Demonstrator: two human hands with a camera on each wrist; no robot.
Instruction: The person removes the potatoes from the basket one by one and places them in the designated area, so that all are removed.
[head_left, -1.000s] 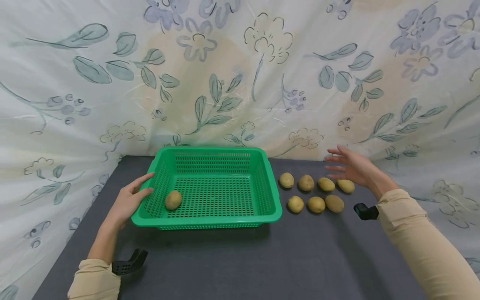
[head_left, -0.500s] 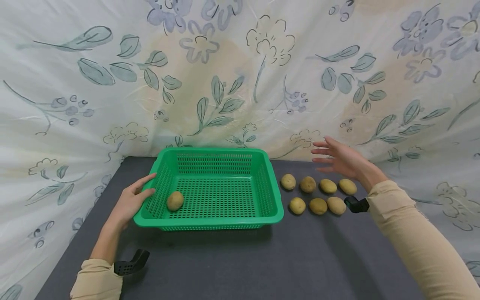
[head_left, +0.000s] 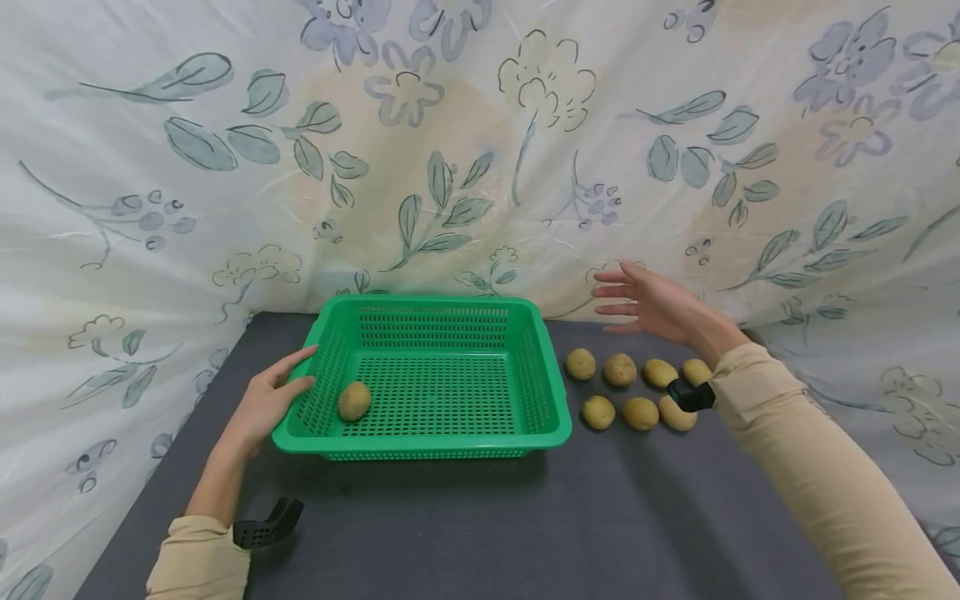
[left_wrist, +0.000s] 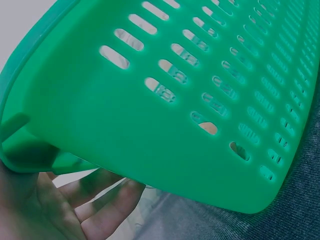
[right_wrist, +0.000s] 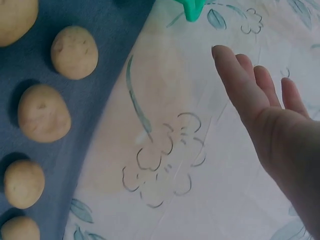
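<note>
A green plastic basket with slotted sides stands on the dark table, and one potato lies at the left of its floor. My left hand holds the basket's left rim; the left wrist view shows its fingers beside the outer wall below the rim. Raised behind the potatoes, my right hand has its fingers stretched toward the left and holds nothing. Beneath and in front of it, several loose potatoes lie in two rows right of the basket. The right forearm partly covers the rightmost ones.
A floral cloth hangs behind the table and along both sides. The dark tabletop stretches in front of the basket. Each wrist carries a black camera mount.
My right hand has moved left and upward, away from the potatoes, with nothing in it. The left hand stays at the basket rim. The whole view has shifted slightly.
</note>
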